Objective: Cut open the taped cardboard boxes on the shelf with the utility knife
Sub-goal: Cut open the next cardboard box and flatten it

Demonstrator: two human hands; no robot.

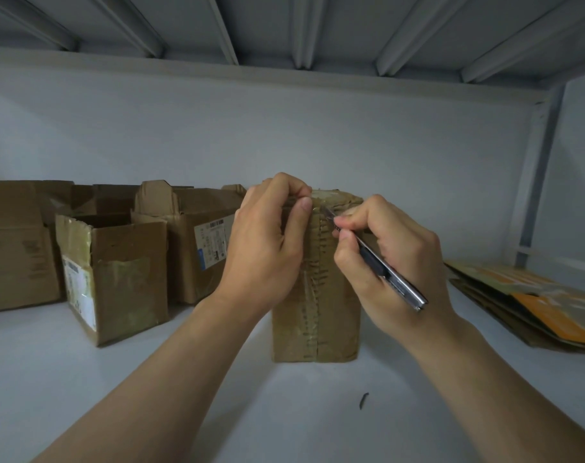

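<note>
I'm at the shelf point(217, 396) now, with the taped box point(321, 315) standing on end right in front of me, a little right of centre. My left hand point(267, 242) wraps over its top left corner, fingers curled behind the upper edge and thumb point(305, 206) pressed flat on the near face. That's my brace: the box is tall and narrow, and I reckon it would tip or slide back under the blade without it.

My right hand point(394, 262) pinches the utility knife point(398, 282) like a pen, fingers closed low on the handle near the blade and the metal tail sticking out over the back of the hand. The tip sits at the top of the tape seam point(314, 279) that runs down the middle of the near face, very close beside my left thumb. Too close for comfort, and I can't tell how deep the blade is in. The seam below the tip looks closed, so I'd judge this cut is only starting, and a downward pull would take the edge away from that thumb.

To the left, well apart from this one, the opened boxes point(117, 272) stand with their flaps up, which I read as finished work. Flattened cardboard point(535, 302) lies stacked on the far right of the shelf. A small dark scrap point(364, 400) lies on the shelf just in front of the box.
</note>
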